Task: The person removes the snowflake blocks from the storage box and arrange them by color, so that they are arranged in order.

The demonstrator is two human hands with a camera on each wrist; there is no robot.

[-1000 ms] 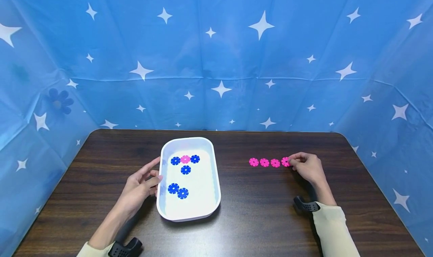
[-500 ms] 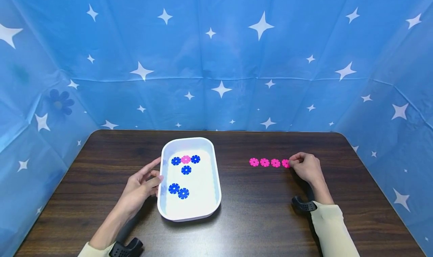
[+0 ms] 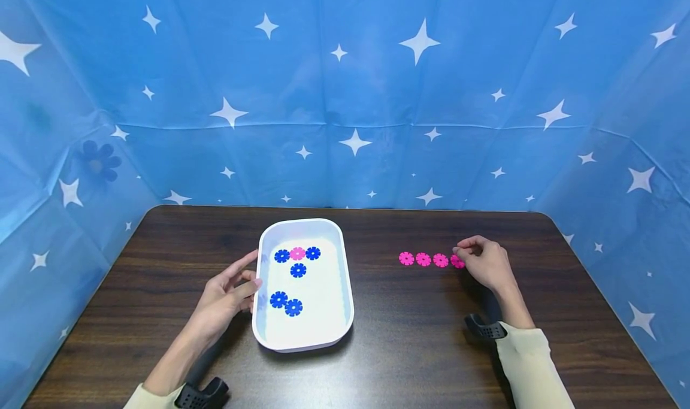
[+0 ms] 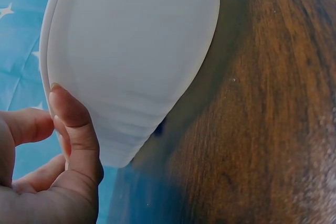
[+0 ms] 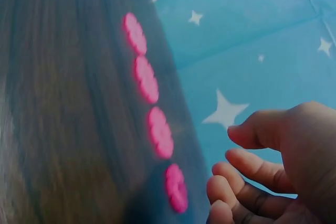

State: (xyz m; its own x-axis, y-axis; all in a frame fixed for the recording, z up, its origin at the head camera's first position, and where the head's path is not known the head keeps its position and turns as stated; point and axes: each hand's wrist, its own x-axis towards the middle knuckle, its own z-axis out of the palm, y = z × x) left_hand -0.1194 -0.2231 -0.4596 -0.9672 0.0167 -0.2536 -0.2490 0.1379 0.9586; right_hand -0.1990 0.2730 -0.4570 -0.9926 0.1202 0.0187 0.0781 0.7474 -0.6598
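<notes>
My left hand (image 3: 218,304) is at the left side of a white tray (image 3: 323,301) and grips its edge; the left wrist view shows thumb and fingers at the rim. Inside the tray lie several blue snowflake discs (image 3: 298,270) and a pink one (image 3: 297,254). Several pink snowflake discs form a row on the table right of the tray. The rightmost pink disc (image 3: 457,261) is partly covered by my right hand (image 3: 487,265) in the head view. In the right wrist view that hand's thumb and fingers are bent loosely, apart, with nothing between them.
A dark wood table (image 3: 399,331) carries everything. Behind it and along both sides hangs a blue cloth (image 3: 372,85) with white stars. Black wrist straps (image 3: 202,394) sit at the sleeve cuffs.
My right hand has let go of the rightmost pink disc and its fingers have lifted slightly off it. The left hand and the tray stay in place.
</notes>
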